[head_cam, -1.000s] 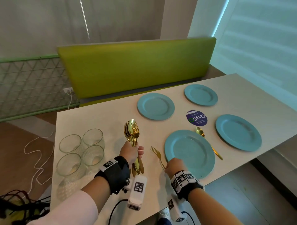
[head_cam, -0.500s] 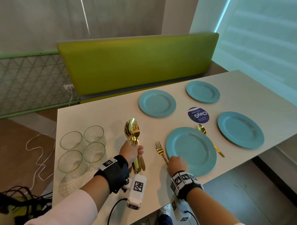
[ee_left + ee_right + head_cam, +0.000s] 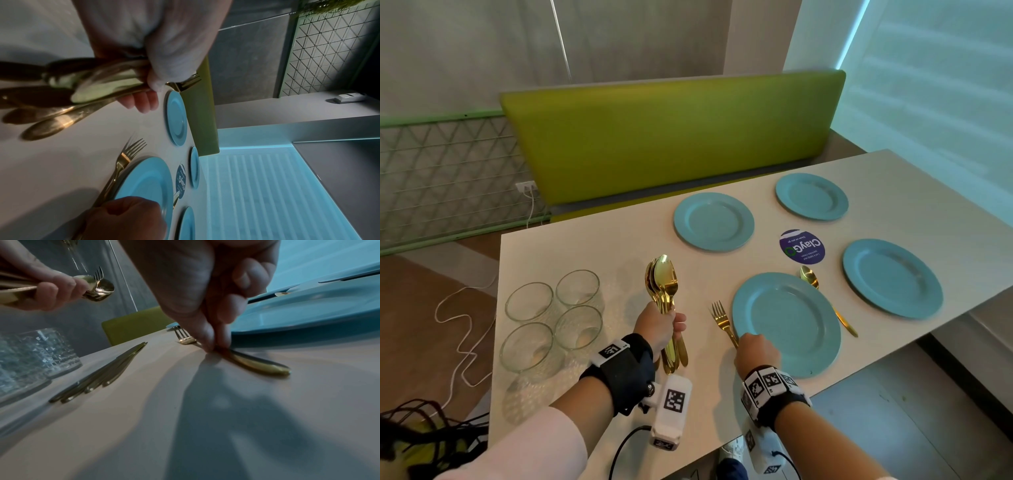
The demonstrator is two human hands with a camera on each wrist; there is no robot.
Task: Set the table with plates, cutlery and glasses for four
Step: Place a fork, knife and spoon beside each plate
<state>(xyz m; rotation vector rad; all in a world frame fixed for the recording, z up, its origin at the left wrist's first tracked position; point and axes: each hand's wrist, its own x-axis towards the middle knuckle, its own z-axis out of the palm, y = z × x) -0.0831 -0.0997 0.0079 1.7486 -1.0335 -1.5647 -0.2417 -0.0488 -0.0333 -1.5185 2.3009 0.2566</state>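
On the pale tabletop (image 3: 592,246), four blue plates lie ahead of the hands, the nearest plate (image 3: 787,325) just beside the right hand (image 3: 755,351). That hand pinches a gold fork (image 3: 720,320) lying flat, prongs pointing away, alongside the plate's left rim. The left hand (image 3: 657,325), to its left, clasps a bundle of gold cutlery (image 3: 664,284) upright.

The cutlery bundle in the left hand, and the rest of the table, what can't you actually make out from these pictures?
- Cutlery bundle: exact count of spoons and forks unclear; pieces overlap in the head view, and the left hand covers the middle.
- Fork: handle end hidden under the right hand in the head view; the right wrist view shows the fingers pinching it.
- Spoon: mid-handle hidden by the near plate.
- Sticker: small print too small.
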